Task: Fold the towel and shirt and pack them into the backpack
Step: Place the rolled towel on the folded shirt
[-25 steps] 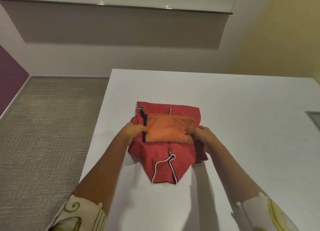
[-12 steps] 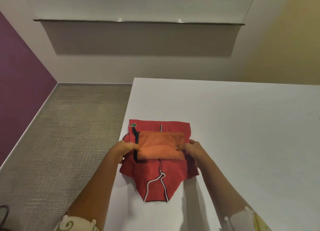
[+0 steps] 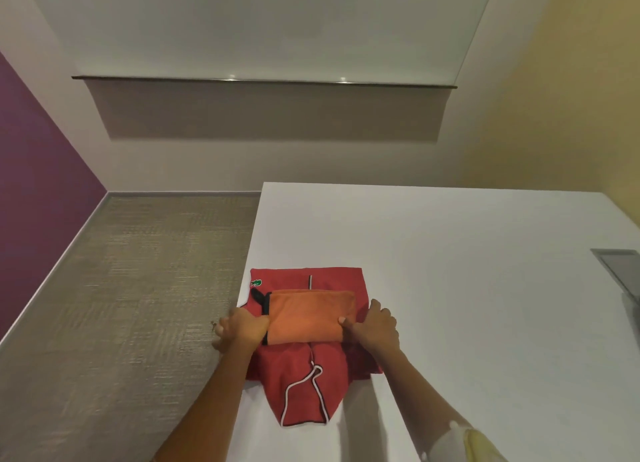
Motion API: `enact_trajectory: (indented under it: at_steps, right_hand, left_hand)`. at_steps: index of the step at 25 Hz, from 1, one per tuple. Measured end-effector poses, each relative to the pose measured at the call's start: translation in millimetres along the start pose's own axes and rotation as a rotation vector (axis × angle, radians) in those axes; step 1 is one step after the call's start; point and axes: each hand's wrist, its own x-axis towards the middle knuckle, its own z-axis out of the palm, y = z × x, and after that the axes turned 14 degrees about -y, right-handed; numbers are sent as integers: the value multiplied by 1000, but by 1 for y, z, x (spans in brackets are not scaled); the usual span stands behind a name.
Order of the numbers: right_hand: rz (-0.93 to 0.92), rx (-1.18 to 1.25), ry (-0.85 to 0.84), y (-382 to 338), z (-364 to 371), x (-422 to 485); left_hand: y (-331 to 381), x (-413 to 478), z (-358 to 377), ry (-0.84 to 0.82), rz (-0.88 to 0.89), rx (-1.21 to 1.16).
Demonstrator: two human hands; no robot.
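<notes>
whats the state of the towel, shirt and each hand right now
orange folded towel: folded, lying on the shirt, gripped at both ends
red shirt with white-trimmed collar: folded, lying on the white table, under the towel
left hand: grips the towel's left end
right hand: grips the towel's right end

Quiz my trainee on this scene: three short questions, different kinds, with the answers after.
1. True or false: the orange towel lies on top of the red shirt.
2. The left-hand grip and right-hand grip both hold: A) the towel's ends, B) the shirt's collar, C) nothing at all?
3. Fill in: the shirt lies by the white table's ___ edge.
Key: 1 true; 2 A; 3 left.
</notes>
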Motion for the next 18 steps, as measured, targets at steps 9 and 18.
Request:
enact_trajectory:
  at_steps: [9,18]
  right_hand:
    - [-97,-377,170,-21,-28,-48]
    - [-118,-413,209,-12,-56,-80]
  left_hand:
    - [50,-69,13,215,423,503]
    - [85,-125,36,59,576,635]
